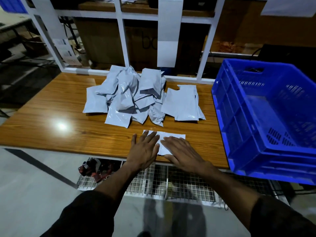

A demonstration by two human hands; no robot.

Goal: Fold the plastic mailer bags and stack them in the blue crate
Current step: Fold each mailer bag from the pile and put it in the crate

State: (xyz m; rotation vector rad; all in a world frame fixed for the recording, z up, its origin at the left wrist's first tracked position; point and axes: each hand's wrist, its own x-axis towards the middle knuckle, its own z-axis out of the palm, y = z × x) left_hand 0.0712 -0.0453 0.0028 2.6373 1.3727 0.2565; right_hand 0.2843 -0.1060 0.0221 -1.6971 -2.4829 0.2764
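Pressing flat w/ straight fingers, left hand & right hand crease a mailer bag left of the blue crate, prob. so the fold holds.

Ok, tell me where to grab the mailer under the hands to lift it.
Pinch the folded mailer at its exposed right edge, coming in from the crate side with the right hand. It lies flat on the table, and that edge juts clear of both palms.
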